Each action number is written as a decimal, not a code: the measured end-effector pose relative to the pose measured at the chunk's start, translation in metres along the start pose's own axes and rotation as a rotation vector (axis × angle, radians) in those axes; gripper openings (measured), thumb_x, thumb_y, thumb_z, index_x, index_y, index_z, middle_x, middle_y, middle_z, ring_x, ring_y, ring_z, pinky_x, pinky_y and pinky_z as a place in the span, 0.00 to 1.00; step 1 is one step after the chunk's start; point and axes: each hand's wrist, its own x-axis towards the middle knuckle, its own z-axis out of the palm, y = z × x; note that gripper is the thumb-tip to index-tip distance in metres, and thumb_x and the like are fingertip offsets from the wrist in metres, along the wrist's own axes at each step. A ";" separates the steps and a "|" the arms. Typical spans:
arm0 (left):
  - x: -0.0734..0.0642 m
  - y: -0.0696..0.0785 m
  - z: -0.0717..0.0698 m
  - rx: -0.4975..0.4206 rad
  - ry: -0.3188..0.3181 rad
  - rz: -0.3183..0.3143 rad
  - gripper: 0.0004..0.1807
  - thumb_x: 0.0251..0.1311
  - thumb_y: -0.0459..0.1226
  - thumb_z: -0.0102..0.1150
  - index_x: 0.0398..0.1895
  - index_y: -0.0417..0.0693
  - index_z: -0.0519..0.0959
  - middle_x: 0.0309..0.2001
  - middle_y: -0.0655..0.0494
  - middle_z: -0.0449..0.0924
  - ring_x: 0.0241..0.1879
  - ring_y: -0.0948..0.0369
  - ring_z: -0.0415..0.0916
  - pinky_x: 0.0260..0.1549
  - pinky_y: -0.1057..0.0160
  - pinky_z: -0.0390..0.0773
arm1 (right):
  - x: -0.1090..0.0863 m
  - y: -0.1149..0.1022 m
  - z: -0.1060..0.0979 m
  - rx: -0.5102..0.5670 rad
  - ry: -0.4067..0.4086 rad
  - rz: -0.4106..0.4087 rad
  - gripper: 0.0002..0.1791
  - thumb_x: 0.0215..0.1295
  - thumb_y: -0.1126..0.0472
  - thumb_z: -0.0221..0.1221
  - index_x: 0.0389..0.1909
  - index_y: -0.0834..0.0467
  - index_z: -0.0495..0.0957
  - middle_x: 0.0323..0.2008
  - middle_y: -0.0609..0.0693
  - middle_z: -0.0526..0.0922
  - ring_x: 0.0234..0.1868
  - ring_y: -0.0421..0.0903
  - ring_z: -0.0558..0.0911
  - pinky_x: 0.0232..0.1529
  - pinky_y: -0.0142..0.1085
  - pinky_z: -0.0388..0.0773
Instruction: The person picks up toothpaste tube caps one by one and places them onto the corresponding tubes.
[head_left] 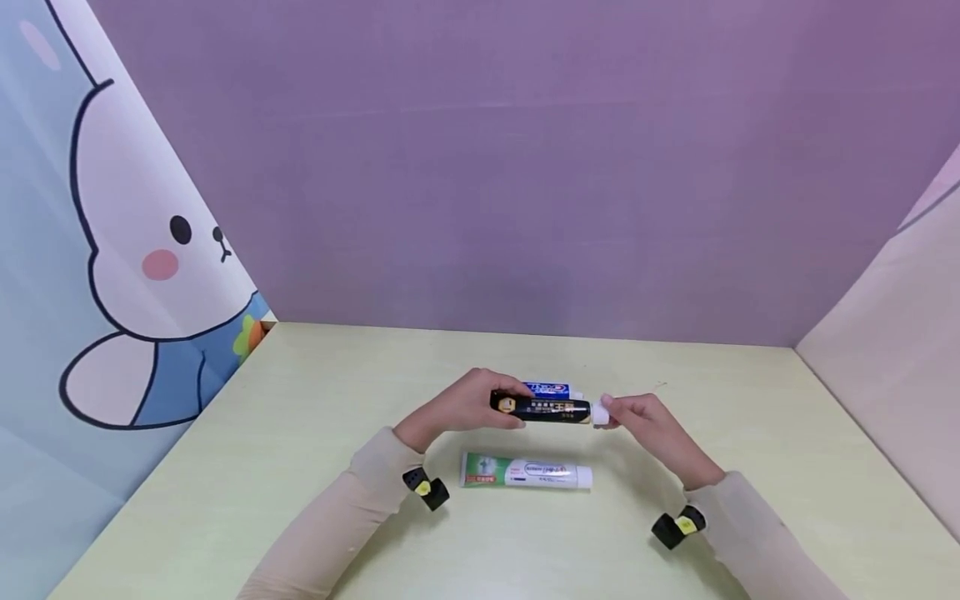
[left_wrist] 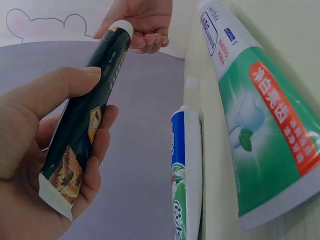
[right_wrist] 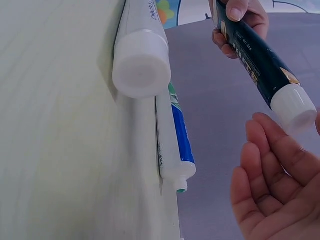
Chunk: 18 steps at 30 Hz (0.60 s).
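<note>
My left hand [head_left: 480,402] grips a black toothpaste tube [left_wrist: 82,125] around its body, thumb on one side and fingers on the other. The tube is held above the table, its white cap [right_wrist: 294,107] toward the right. At that cap, my right hand [head_left: 637,417] has its thumb and fingers on either side, pinching it. Behind the black tube lies a blue, white and green toothpaste tube [right_wrist: 182,135], partly hidden in the head view; its nozzle is bare. Nearer the body, a green and white toothpaste tube [head_left: 525,472] lies flat with its cap on.
A small white cap [left_wrist: 192,83] sits on the pale table [head_left: 360,533] beyond the blue tube's nozzle. A purple backdrop [head_left: 525,183] rises behind the table, with a cartoon-print cloth [head_left: 150,275] at the left and a pale cloth [head_left: 900,350] at the right.
</note>
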 end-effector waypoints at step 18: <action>0.007 -0.003 -0.002 -0.008 0.024 -0.023 0.21 0.52 0.37 0.68 0.51 0.48 0.80 0.49 0.55 0.81 0.44 0.64 0.76 0.40 0.70 0.76 | 0.012 0.014 -0.007 -0.005 -0.014 -0.285 0.21 0.54 0.64 0.67 0.48 0.64 0.74 0.46 0.53 0.78 0.47 0.36 0.76 0.52 0.34 0.73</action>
